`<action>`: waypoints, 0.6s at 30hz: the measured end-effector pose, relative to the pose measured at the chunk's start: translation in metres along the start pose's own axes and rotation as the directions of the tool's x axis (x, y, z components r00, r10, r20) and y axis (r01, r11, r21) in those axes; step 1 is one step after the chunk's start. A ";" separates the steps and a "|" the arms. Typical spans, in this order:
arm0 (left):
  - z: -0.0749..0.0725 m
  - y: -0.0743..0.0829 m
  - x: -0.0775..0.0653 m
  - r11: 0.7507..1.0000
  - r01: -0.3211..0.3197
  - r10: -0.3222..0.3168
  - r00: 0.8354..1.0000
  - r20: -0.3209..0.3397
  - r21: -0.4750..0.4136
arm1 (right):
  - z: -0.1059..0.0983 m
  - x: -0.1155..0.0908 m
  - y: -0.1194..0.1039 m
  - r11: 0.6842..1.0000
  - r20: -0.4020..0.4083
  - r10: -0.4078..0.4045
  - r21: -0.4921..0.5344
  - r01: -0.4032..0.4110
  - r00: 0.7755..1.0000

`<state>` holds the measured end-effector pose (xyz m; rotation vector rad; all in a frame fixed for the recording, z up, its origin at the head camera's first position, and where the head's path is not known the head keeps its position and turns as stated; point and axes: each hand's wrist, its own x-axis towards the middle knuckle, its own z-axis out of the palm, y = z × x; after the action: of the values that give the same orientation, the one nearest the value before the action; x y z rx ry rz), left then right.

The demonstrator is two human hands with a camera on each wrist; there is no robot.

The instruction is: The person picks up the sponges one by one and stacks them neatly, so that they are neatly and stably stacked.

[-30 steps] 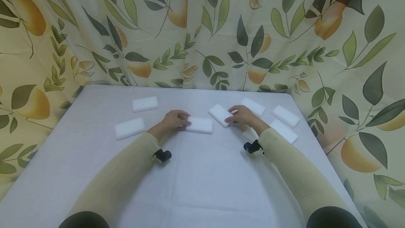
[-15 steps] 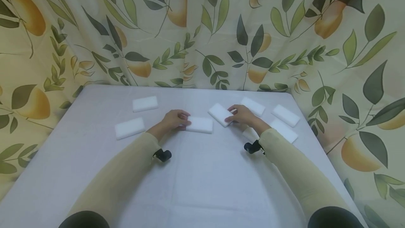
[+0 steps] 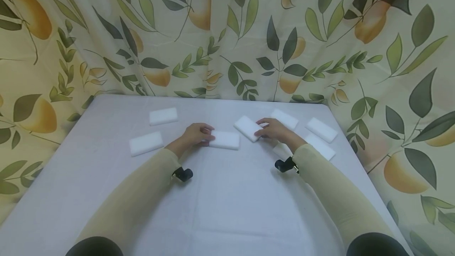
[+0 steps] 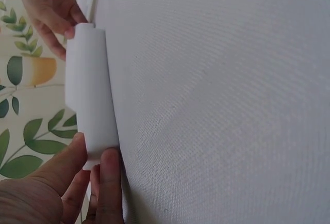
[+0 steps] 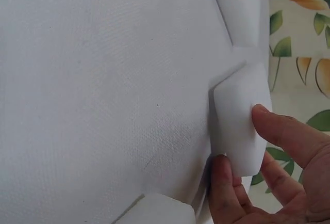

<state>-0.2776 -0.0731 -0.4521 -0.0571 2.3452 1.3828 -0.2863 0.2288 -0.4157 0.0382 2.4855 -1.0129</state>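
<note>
In the head view, my left hand (image 3: 194,134) pinches the left end of a white rectangular sponge (image 3: 226,140) at mid-table. The left wrist view shows the thumb on one face of this sponge (image 4: 98,95) and fingertips at its lower edge. My right hand (image 3: 273,128) pinches a second white sponge (image 3: 245,127), which lies slanted just to the right of the first. Up close in the right wrist view, the thumb presses on this second sponge (image 5: 240,121) while the fingers hold its near end and underside. A gap separates the two held sponges.
Two more white sponges, one farther back (image 3: 163,116) and one nearer (image 3: 146,144), lie left. Several others lie around the right hand, including a back one (image 3: 285,119) and a far-right one (image 3: 321,129). A patterned curtain (image 3: 249,34) hangs behind the white-covered table (image 3: 227,200).
</note>
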 end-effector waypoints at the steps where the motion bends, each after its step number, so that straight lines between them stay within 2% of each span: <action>1: 0.000 0.000 0.000 1.000 -0.001 0.001 1.000 0.000 -0.002 | 0.000 0.000 -0.001 1.000 -0.003 0.003 0.015 -0.003 1.000; 6: 0.000 0.000 0.000 1.000 -0.001 0.001 1.000 -0.002 -0.009 | -0.001 0.000 -0.003 0.998 -0.020 0.013 0.061 -0.012 1.000; 18: 0.001 0.001 -0.001 1.000 0.001 -0.001 1.000 -0.001 -0.023 | -0.002 0.001 0.001 0.986 0.032 0.039 0.159 -0.044 0.999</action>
<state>-0.2764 -0.0720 -0.4511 -0.0651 2.3301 1.4098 -0.2874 0.2304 -0.4153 0.1242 2.3633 -1.1839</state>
